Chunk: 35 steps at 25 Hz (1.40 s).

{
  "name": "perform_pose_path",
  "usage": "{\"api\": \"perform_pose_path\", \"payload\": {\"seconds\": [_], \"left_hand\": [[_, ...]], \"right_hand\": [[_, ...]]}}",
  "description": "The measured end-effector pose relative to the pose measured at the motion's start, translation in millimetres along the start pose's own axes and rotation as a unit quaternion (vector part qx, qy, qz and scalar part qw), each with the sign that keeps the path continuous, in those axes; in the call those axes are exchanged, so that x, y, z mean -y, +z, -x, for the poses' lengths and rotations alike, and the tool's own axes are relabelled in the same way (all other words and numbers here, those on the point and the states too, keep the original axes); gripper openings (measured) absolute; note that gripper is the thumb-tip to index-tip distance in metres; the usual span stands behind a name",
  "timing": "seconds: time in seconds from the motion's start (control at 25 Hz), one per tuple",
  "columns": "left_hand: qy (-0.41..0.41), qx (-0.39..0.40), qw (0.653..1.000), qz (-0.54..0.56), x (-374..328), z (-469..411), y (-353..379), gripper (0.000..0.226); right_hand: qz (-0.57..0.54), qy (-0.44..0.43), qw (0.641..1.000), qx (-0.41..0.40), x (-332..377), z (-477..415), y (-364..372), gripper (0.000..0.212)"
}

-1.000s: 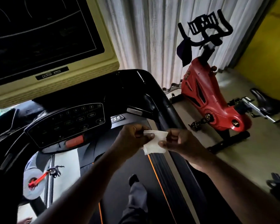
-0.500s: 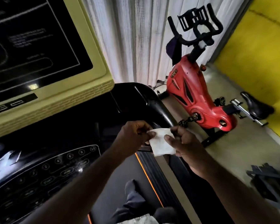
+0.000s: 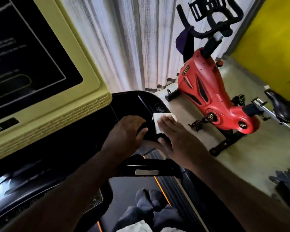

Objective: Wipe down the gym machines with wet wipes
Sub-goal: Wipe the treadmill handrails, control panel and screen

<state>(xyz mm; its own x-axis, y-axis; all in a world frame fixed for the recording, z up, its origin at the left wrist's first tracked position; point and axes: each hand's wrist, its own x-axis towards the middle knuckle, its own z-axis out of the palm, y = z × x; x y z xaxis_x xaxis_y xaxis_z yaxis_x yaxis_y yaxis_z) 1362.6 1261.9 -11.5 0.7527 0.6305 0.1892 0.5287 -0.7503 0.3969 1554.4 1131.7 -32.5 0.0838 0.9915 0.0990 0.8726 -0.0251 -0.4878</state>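
Under rt fingers (image 3: 168,121), wipe (image 3: 157,123) flat on treadmill (image 3: 136,102).

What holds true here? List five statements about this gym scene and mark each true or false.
1. The right hand presses a white wet wipe flat onto the corner of the black treadmill console. True.
2. The left hand holds the wipe. False: it rests on the console beside the wipe; only the right hand is on the wipe.
3. A red exercise bike stands on the floor to the right of the treadmill. True.
4. The bike's handlebars are red. False: they are black.
5. The dark treadmill screen has a blue frame. False: its frame is pale yellow.
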Motion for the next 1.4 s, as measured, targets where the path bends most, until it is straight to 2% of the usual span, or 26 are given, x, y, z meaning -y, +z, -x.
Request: {"api": "perform_pose_path", "payload": {"seconds": [0.08,0.2,0.32,0.4,0.48,0.64,0.72,0.8,0.88,1.12,1.2,1.32,1.4], "left_hand": [[0.055,-0.003,0.997,-0.046,10,-8,2,0.021],[0.122,0.005,0.987,-0.105,24,-17,2,0.029],[0.167,0.014,0.98,-0.106,36,-22,5,0.032],[0.175,0.02,0.982,-0.063,39,-23,11,0.031],[0.168,0.024,0.985,-0.031,42,-23,17,0.03],[0.18,0.019,0.983,-0.038,43,-23,18,0.031],[0.182,0.027,0.982,-0.04,43,-24,17,0.03],[0.181,0.025,0.982,-0.05,45,-24,18,0.028],[0.174,0.023,0.983,-0.054,45,-24,19,0.027],[0.171,0.022,0.984,-0.052,44,-25,16,0.025],[0.174,0.022,0.983,-0.052,44,-24,16,0.025],[0.166,0.024,0.984,-0.057,46,-23,19,0.027],[0.166,0.031,0.984,-0.052,47,-23,20,0.027]], "right_hand": [[0.032,-0.027,0.999,-0.009,-2,17,4,0.052],[0.032,-0.028,0.997,-0.071,-5,33,-4,0.04],[0.012,0.055,0.991,-0.119,-3,-14,-2,0.024],[-0.024,0.093,0.988,-0.122,2,-48,1,0.022],[-0.046,0.086,0.989,-0.108,-1,-48,2,0.019],[-0.065,0.066,0.993,-0.075,-16,-25,-3,0.036],[-0.082,0.044,0.993,-0.07,-22,-73,10,0.039],[-0.101,0.024,0.994,-0.03,-21,-131,23,0.044],[-0.113,0.006,0.994,0.001,-24,-152,20,0.046],[-0.12,0.006,0.993,-0.014,-21,-51,-7,0.044],[-0.126,0.014,0.992,0.01,-23,-89,-8,0.043],[-0.111,0.012,0.99,0.085,-17,-178,3,0.042],[-0.112,0.015,0.987,0.116,-15,-199,4,0.043]]}}
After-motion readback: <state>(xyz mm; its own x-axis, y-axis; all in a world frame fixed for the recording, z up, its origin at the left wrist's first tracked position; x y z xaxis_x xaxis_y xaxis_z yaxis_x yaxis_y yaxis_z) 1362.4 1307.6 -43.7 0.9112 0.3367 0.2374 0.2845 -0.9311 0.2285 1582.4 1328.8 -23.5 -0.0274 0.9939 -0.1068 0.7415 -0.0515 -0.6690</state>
